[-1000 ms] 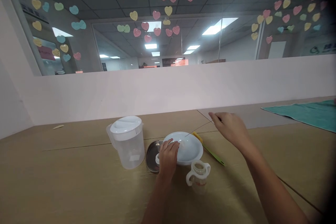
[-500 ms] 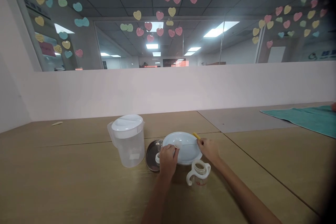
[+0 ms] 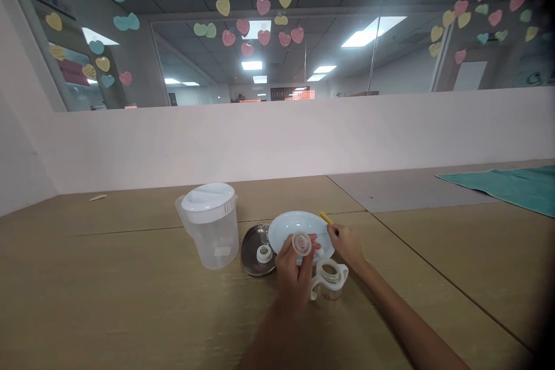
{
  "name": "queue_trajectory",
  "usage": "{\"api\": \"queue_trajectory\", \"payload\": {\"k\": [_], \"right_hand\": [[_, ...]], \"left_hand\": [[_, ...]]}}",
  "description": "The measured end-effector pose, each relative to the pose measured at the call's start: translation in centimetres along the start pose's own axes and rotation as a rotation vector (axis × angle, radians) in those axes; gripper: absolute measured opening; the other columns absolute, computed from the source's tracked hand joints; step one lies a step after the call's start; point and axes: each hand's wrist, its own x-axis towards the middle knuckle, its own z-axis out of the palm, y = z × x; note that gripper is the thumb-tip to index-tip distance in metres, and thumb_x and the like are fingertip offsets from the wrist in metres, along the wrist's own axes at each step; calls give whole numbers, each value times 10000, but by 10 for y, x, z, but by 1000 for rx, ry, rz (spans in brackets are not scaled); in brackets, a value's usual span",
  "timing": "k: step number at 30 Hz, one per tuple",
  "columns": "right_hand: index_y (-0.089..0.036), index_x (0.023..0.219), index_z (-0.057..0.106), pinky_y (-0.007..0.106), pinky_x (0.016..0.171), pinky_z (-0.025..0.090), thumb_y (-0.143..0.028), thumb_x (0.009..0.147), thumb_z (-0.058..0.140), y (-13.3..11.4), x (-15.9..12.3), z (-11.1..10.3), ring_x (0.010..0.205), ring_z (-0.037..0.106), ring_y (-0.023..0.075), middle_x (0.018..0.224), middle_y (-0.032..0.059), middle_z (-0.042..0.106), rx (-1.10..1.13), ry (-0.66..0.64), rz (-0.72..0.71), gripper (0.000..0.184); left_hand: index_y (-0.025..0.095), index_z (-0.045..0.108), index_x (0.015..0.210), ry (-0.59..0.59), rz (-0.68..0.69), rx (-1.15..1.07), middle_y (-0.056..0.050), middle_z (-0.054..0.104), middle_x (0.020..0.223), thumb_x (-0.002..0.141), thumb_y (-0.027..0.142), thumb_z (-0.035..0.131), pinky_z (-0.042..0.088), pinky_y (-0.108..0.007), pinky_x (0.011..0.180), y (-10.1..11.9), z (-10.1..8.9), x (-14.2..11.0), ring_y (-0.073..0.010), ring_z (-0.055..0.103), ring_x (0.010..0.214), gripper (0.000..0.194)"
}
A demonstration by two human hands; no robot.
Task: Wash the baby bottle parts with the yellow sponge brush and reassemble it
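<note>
**L hand** (image 3: 293,273): fingers closed, thumb opposed, gripping a round translucent bottle nipple (image 3: 301,243), held above the plate edge. Wrist raised, forearm from lower centre.

**R hand** (image 3: 346,244): fingers closed on a thin brush handle (image 3: 326,218), yellow end projecting past the fingertips. Hand rests at the plate's right rim, forearm low from lower right.

**Items on tabletop** (image 3: 130,283), smooth tan laminate w/ visible panel seams:
- White plate (image 3: 299,225), round, glossy, shallow.
- Baby bottle (image 3: 329,281), clear, upright, open mouth, white twin handles, just in front of plate.
- Steel lid (image 3: 256,250), round, left of plate, w/ small white cap (image 3: 264,254) on it.
- Plastic pitcher (image 3: 210,225), translucent, white lid, upright, left of lid.

Open room: wide tabletop area left and front.
</note>
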Motion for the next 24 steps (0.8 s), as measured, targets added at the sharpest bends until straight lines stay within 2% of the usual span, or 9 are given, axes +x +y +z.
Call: {"api": "queue_trajectory", "payload": {"k": [3, 8, 13, 16, 20, 24], "right_hand": [[-148, 753, 650, 234, 541, 246, -360, 914, 289, 1, 2, 1, 658, 576, 149, 766, 82, 673, 9, -17, 14, 448], [-156, 761, 666, 239, 527, 238, -370, 905, 316, 3, 5, 4, 633, 569, 146, 751, 80, 676, 11, -35, 45, 435], [-162, 756, 662, 233, 557, 264, -363, 907, 317, 4, 6, 5, 658, 575, 144, 760, 76, 677, 31, -37, 18, 427], [-162, 747, 657, 234, 560, 265, -362, 907, 317, 5, 6, 6, 664, 576, 146, 760, 78, 677, 36, -32, 22, 425], [-159, 749, 661, 239, 547, 257, -366, 908, 315, 5, 6, 6, 658, 579, 152, 750, 80, 676, 34, -30, 40, 434], [-163, 779, 672, 238, 547, 266, -362, 908, 320, 3, 5, 3, 659, 581, 150, 770, 75, 681, 30, -37, 44, 424]], "left_hand": [[173, 653, 947, -41, 37, -58, -52, 670, 878, 851, 173, 521, 525, -240, 702, 1, 3, -6, -134, 641, 762, 164], [140, 644, 886, -17, 116, -107, -65, 665, 850, 844, 179, 520, 538, -230, 612, -2, 4, -13, -123, 636, 680, 136], [147, 641, 887, 6, 191, -116, -55, 680, 809, 843, 161, 510, 538, -352, 814, 1, 4, -12, -156, 639, 795, 139], [152, 635, 926, -1, 227, -183, -39, 685, 769, 842, 166, 512, 527, -390, 850, 2, 6, -11, -152, 631, 785, 150], [150, 641, 921, -72, 203, -189, -46, 690, 795, 841, 166, 519, 528, -377, 846, -2, 9, -12, -152, 628, 805, 146], [147, 646, 885, -85, 107, -160, -52, 684, 808, 847, 191, 525, 515, -363, 861, -8, 9, -15, -163, 638, 833, 135]]}}
